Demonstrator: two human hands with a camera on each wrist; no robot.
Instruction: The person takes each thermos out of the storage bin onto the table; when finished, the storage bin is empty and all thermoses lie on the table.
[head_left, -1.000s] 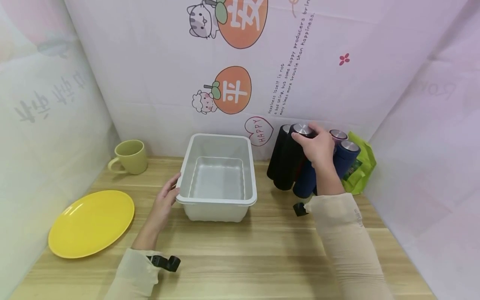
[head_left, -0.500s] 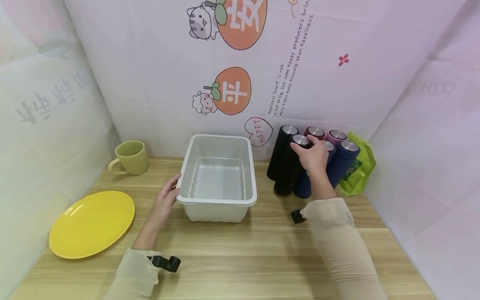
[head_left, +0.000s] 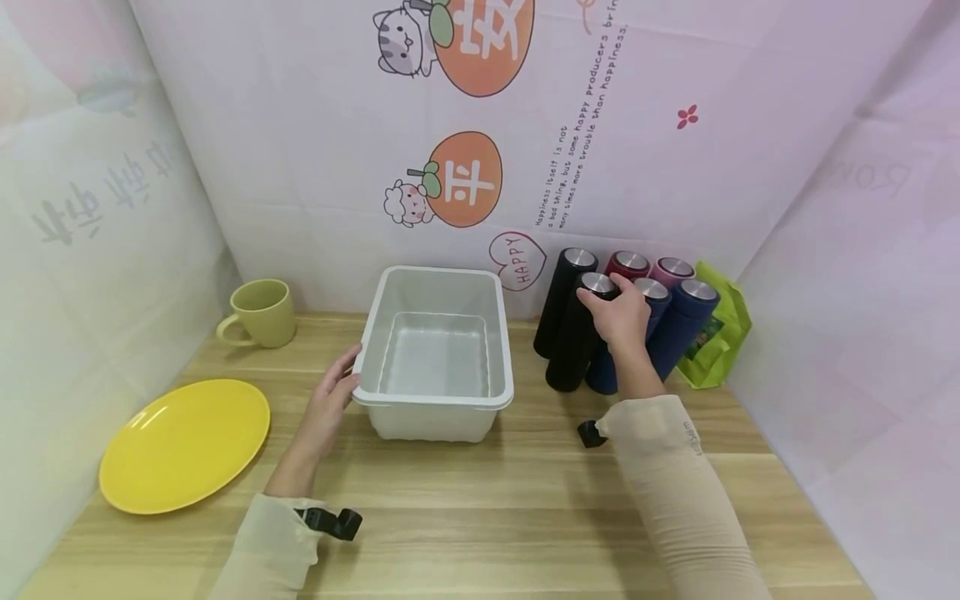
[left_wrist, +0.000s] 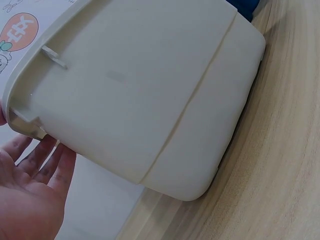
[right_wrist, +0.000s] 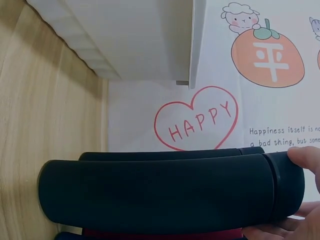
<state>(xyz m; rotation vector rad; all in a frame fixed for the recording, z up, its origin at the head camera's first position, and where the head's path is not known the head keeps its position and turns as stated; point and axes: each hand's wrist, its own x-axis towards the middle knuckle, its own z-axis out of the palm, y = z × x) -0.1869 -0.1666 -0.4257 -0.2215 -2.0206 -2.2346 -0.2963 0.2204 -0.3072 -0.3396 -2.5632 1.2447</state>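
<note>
Head view: right hand [head_left: 624, 317] clasped round the top of the front black flask [head_left: 577, 337], upright near the table's [head_left: 525, 500] back right corner, foremost in a cluster of flasks [head_left: 660, 308], so easiest to reach. Left hand [head_left: 330, 398] relaxed, fingers straight against the white bin's [head_left: 433, 398] left rim, apparently steadying it. Yellow plate [head_left: 183, 443] and green mug [head_left: 262, 313] at the left edge.

Left wrist view: fingers [left_wrist: 42, 160] flat beside the bin wall [left_wrist: 150, 100], not curled.

Right wrist view: fingertips [right_wrist: 305, 157] pinching the flask [right_wrist: 165, 192] near its cap.
</note>
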